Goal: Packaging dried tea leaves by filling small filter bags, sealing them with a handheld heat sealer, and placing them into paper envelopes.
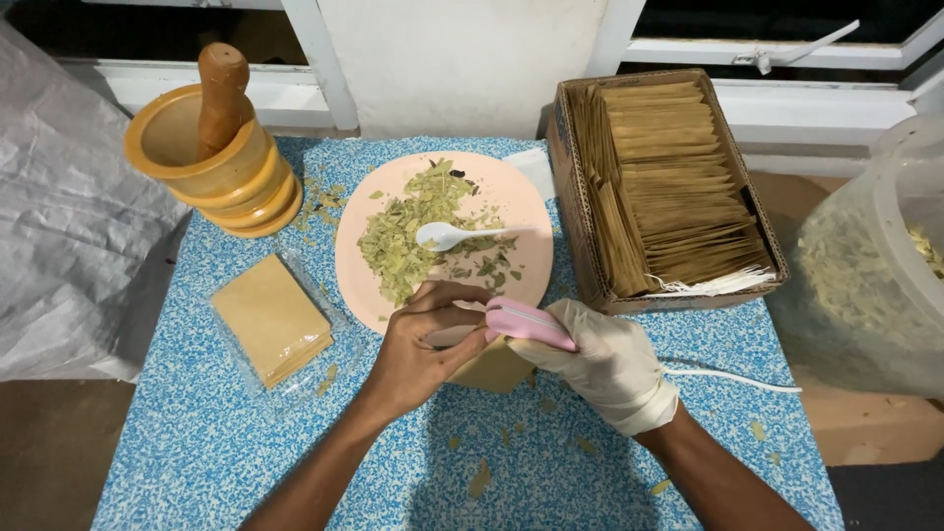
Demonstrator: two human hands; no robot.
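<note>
Here the blue speckled counter (197, 433) carries everything. At the far right stands a cardboard box (580, 197) packed tight with brown paper sachets (678, 187); beyond it on the right sits a clear plastic tub (865, 285) of dried leaves. In the middle lies a pink plate (521, 206) with a heap of crushed green leaves (403, 236) and a white spoon (442, 234) resting on them. At the far left is a wooden mortar with its pestle (221, 88), and nearer, a small stack of flat sachets in a clear wrapper (270, 320).

Near the plate's front edge, the bare left hand (418, 349) pinches one brown sachet (492, 369) at its top, while the gloved right hand (605, 364) has its grip closed around a pink corded sealing tool (526, 323) pressed across the sachet's mouth. Judging by the heap on the plate, plenty of leaves are left to pack.
</note>
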